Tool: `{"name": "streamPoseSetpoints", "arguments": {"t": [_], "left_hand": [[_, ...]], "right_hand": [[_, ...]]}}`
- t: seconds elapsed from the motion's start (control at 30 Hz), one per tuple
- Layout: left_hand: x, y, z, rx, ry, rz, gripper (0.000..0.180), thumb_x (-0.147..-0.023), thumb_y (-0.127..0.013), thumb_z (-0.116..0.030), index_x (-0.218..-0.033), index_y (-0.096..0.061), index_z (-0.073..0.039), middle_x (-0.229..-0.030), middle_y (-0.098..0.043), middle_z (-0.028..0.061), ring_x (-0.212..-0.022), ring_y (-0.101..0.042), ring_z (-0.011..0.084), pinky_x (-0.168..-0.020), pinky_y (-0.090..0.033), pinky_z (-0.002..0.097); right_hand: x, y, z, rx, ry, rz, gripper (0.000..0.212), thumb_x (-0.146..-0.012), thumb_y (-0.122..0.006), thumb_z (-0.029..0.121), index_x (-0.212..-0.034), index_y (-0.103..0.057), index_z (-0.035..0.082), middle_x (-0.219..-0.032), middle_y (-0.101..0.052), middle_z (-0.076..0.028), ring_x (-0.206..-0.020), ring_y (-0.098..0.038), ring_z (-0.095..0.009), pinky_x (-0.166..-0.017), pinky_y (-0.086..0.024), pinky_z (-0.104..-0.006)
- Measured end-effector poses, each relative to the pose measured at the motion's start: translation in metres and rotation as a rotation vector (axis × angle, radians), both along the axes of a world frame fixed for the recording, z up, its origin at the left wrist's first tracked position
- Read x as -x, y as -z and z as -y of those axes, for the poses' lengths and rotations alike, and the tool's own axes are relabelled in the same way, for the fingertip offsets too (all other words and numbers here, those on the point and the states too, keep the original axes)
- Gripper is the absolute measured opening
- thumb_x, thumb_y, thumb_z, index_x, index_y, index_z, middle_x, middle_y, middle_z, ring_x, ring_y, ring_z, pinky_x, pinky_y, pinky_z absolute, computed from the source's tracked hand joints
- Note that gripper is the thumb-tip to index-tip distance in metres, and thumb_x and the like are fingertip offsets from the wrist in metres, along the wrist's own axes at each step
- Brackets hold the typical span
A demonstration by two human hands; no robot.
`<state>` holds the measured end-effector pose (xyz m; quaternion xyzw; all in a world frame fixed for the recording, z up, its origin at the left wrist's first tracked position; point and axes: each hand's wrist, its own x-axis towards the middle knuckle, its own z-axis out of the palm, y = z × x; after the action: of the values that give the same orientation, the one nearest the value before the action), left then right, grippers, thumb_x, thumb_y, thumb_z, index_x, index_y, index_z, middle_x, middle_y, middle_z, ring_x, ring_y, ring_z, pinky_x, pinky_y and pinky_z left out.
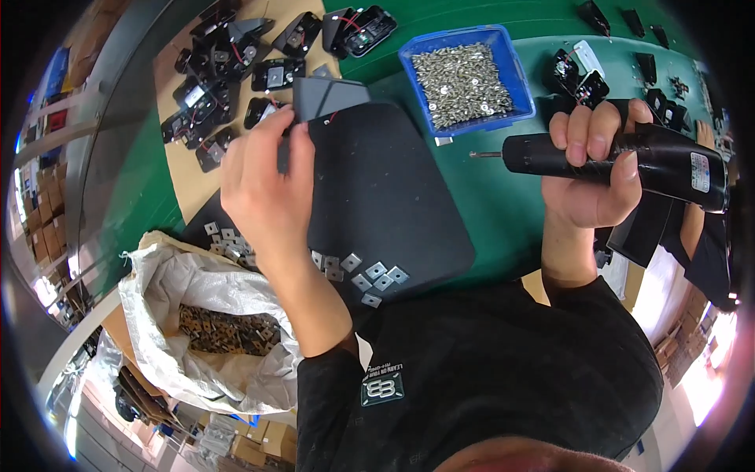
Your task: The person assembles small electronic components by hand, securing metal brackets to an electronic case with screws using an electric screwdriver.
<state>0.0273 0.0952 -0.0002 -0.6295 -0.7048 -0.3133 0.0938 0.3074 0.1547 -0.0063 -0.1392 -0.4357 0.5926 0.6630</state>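
Observation:
My left hand pinches the near left corner of a black plastic housing at the far edge of a black mat. A bit of red wire shows beside that housing. In my right hand is a black electric screwdriver, fingers wrapped round its body, held level with its bit pointing left. The bit touches nothing and hangs over the green table, right of the mat. Loose square metal plates with holes lie along the mat's near edge.
A blue bin of screws stands beyond the screwdriver's bit. Several wired black housings pile up on brown cardboard at far left. A white sack of small metal parts sits near left. At right, another person's hand shows.

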Motion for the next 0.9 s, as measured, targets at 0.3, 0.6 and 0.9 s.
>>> {"name": "streamPoseSetpoints", "arguments": {"t": [0.3, 0.6, 0.9], "left_hand": [[0.01, -0.044, 0.021, -0.307, -0.242, 0.029, 0.021, -0.072, -0.073, 0.002, -0.09, -0.073, -0.007, -0.085, -0.071, 0.0049, -0.066, -0.063, 0.0165, -0.063, -0.051, 0.0281], [-0.024, 0.011, 0.018, 0.465, 0.38, 0.089, 0.015, -0.08, -0.07, -0.014, -0.094, -0.071, -0.007, -0.089, -0.068, 0.0074, -0.082, -0.064, 0.0276, -0.074, -0.049, 0.0379], [0.014, 0.026, -0.066, 0.451, 0.23, -0.126, 0.014, -0.082, -0.068, -0.012, -0.095, -0.07, -0.006, -0.086, -0.064, 0.0121, -0.084, -0.064, 0.0315, -0.074, -0.052, 0.0411]], "right_hand": [[0.009, -0.001, 0.003, -0.003, -0.06, -0.007, 0.049, -0.092, -0.055, 0.024, -0.137, -0.04, 0.01, -0.082, -0.052, -0.004, -0.067, -0.051, -0.017, -0.07, -0.045, -0.0365], [0.006, 0.003, 0.009, 0.019, -0.017, 0.034, 0.054, -0.09, -0.061, 0.025, -0.136, -0.038, 0.009, -0.081, -0.052, -0.003, -0.067, -0.053, -0.015, -0.069, -0.046, -0.035], [0.007, 0.005, 0.021, 0.135, -0.067, 0.063, 0.058, -0.085, -0.074, 0.031, -0.127, -0.038, 0.013, -0.077, -0.051, -0.001, -0.064, -0.052, -0.015, -0.065, -0.045, -0.0318]]}}
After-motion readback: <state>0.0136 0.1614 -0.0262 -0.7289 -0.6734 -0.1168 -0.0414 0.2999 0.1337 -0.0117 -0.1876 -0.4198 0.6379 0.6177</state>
